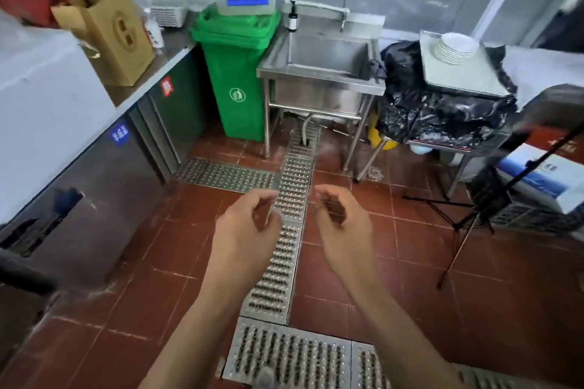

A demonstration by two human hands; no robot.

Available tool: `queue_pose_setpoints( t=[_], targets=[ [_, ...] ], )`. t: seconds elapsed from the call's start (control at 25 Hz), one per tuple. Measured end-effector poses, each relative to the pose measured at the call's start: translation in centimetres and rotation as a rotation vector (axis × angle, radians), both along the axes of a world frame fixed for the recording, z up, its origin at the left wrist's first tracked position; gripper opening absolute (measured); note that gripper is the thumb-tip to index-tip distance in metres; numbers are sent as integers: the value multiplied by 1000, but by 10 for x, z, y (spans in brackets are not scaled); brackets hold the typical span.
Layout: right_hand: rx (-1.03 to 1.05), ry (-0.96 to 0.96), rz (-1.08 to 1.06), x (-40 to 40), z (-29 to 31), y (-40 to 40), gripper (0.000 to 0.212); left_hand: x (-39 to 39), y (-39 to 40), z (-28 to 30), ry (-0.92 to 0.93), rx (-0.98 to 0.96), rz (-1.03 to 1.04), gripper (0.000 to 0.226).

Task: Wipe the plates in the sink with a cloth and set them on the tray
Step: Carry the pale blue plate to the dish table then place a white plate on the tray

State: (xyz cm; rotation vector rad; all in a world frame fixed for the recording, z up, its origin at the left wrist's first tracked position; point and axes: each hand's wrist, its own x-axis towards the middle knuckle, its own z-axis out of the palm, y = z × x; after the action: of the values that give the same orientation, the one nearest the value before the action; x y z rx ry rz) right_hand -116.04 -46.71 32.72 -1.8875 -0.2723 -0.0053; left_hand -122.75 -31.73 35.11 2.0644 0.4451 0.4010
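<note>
Both empty, fingers loosely curled: left hand (249, 224), right hand (343, 224), above floor grate (278, 262). Beyond, steel sink (322, 73); stacked plates (455, 47) on tray (464, 79).

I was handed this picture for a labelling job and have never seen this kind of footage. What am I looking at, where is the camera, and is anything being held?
The one picture comes from a wide-angle camera worn on a person's head, looking forward and down. The two bare arms at the bottom are that person's own: the left hand and right hand hang over the tiled floor with fingers loosely curled, holding nothing. Ahead stands a steel sink; its inside shows no plates from here. A dark cloth hangs on its right edge. To the right, a stack of white plates sits on a tray. A green bin stands left of the sink.
</note>
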Motion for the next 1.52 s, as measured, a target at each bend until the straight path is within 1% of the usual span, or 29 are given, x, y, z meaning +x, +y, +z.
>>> queue_pose_setpoints(
  t=[0.2, 0.32, 0.44, 0.6, 0.76, 1.04, 1.12, 1.28, 1.52],
  targets=[
    [109, 77, -212, 89, -1, -21, 27, 115, -10, -2, 42, 3, -193, 24],
    [109, 71, -310, 149, -10, -44, 23, 188, -30, -6, 37, 31, -286, 25],
    [109, 50, -373, 221, -21, -72, 25, 267, -56, -10, 57, 55, -337, 24],
    [76, 22, -416, 329, -27, -115, 24, 381, -100, -9, 41, 74, -364, 23],
    [57, -23, -454, 436, -20, -162, 23, 489, -148, -2, 18, 72, -384, 23],
    [75, -17, -540, 584, -30, -224, 25, 646, -203, -5, 33, 95, -435, 21],
    [72, -19, -566, 629, -32, -235, 25, 693, -214, -10, 41, 82, -456, 22],
    [53, -34, -596, 735, -33, -249, 24, 805, -228, -16, -9, 42, -500, 23],
    [61, -23, -649, 884, -19, -263, 22, 963, -242, -10, -15, 4, -575, 22]
  ],
)
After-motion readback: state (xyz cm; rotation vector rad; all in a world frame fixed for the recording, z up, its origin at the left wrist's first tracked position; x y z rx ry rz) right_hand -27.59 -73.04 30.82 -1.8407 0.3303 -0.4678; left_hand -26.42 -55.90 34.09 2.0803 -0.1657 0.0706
